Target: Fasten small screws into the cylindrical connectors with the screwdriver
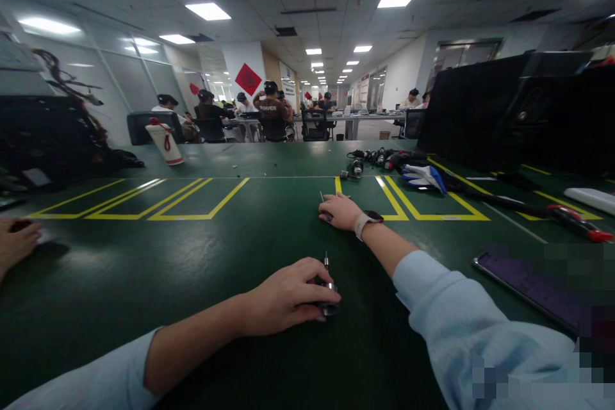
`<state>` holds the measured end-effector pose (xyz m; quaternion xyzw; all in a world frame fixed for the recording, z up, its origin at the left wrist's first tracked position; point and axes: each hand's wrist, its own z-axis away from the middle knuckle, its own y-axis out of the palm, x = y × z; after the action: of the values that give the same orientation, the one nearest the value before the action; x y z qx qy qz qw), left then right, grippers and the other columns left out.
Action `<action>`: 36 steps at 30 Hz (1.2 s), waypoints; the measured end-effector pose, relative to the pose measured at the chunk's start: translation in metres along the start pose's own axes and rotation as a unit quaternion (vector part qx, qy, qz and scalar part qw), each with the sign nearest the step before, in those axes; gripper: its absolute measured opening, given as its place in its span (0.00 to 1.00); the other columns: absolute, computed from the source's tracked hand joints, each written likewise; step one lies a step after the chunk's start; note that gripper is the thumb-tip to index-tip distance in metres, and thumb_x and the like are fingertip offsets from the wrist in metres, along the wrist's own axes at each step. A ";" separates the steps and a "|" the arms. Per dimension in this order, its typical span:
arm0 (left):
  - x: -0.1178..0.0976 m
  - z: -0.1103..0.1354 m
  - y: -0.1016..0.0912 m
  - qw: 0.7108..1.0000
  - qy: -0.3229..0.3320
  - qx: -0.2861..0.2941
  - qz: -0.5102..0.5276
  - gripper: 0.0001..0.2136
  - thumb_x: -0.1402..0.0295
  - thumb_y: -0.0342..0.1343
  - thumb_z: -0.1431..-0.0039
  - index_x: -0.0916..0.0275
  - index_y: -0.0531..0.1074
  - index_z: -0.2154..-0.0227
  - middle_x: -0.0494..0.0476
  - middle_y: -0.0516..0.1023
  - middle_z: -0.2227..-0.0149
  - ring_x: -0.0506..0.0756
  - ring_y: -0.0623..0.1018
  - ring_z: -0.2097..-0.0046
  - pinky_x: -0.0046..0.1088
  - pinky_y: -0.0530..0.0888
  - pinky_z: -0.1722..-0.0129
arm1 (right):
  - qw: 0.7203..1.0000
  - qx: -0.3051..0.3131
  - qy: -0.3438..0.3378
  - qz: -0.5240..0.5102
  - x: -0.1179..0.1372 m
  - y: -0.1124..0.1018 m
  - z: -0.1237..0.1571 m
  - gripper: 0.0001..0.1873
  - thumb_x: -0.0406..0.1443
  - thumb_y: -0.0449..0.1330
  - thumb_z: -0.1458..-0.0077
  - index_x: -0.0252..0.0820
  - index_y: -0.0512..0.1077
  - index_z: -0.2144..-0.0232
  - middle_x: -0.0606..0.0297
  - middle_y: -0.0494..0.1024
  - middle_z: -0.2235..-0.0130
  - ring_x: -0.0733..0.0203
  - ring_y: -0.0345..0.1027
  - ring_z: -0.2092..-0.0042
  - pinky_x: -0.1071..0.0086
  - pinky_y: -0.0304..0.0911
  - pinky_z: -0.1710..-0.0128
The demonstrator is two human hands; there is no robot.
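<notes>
My left hand [288, 295] rests on the green table [144, 269] with its fingers closed round a small dark metal tool [327, 298]; the tool's thin tip points up and away from me. My right hand [337, 211], with a watch [366, 221] on the wrist, reaches further out and pinches a small purple-handled tool [325, 211], a thin metal shaft sticking up past the fingers. Both sleeves are light blue.
Yellow marked boxes [182, 198] cross the table. A white cup [164, 141] stands at the far left; gloves and tools [413, 173] lie at the far right, a red-handled tool [574, 221] and a tablet [533, 288] nearer. Another person's hand [16, 243] rests at the left edge. Other people sit at desks behind.
</notes>
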<state>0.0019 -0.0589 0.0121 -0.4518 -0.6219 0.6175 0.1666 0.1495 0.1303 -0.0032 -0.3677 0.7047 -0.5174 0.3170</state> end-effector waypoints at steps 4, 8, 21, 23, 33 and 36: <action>-0.001 -0.001 0.000 1.000 0.000 0.001 0.001 0.14 0.68 0.53 0.44 0.56 0.68 0.54 0.58 0.68 0.55 0.55 0.68 0.53 0.32 0.67 0.54 | 1.000 -0.002 0.023 0.002 -0.010 -0.003 0.011 0.09 0.34 0.52 0.44 0.39 0.71 0.64 0.56 0.75 0.61 0.55 0.63 0.57 0.63 0.55 0.59; -0.002 -0.002 -0.001 1.000 -0.003 0.000 0.003 0.13 0.68 0.53 0.44 0.57 0.69 0.55 0.58 0.68 0.56 0.55 0.68 0.53 0.33 0.67 0.54 | 0.998 -0.012 0.054 0.005 -0.018 -0.005 0.025 0.10 0.34 0.51 0.44 0.41 0.71 0.64 0.57 0.74 0.60 0.53 0.59 0.56 0.62 0.52 0.60; -0.001 -0.003 0.001 1.000 0.022 0.018 0.004 0.14 0.69 0.51 0.42 0.58 0.65 0.52 0.59 0.67 0.48 0.56 0.65 0.45 0.36 0.65 0.47 | 0.992 -0.057 0.117 -0.004 -0.021 -0.002 0.039 0.11 0.37 0.51 0.44 0.41 0.70 0.62 0.57 0.75 0.62 0.51 0.59 0.56 0.62 0.53 0.61; -0.001 -0.003 0.002 0.999 0.028 0.022 -0.009 0.14 0.69 0.50 0.42 0.58 0.64 0.52 0.60 0.66 0.48 0.56 0.65 0.45 0.36 0.65 0.47 | 0.991 -0.062 0.122 -0.007 -0.020 -0.001 0.040 0.11 0.37 0.50 0.44 0.41 0.70 0.62 0.57 0.76 0.62 0.51 0.60 0.56 0.61 0.54 0.61; -0.009 -0.002 0.000 0.975 0.083 -0.012 -0.207 0.15 0.73 0.45 0.40 0.57 0.64 0.51 0.62 0.68 0.52 0.59 0.67 0.48 0.34 0.70 0.55 | 0.977 -0.135 0.162 -0.025 0.004 -0.015 0.048 0.15 0.36 0.46 0.41 0.39 0.65 0.55 0.53 0.71 0.52 0.50 0.57 0.49 0.58 0.51 0.52; -0.013 -0.003 -0.002 0.958 0.121 -0.010 -0.259 0.15 0.74 0.42 0.39 0.61 0.66 0.52 0.63 0.70 0.54 0.59 0.68 0.49 0.36 0.69 0.52 | 0.954 -0.210 0.192 -0.093 0.026 -0.023 0.050 0.16 0.38 0.44 0.41 0.38 0.66 0.56 0.54 0.74 0.58 0.53 0.62 0.55 0.61 0.55 0.56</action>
<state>0.0103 -0.0664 0.0188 -0.3481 -0.6987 0.4882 0.3903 0.1815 0.0795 0.0037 -0.3835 0.8076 -0.4460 0.0415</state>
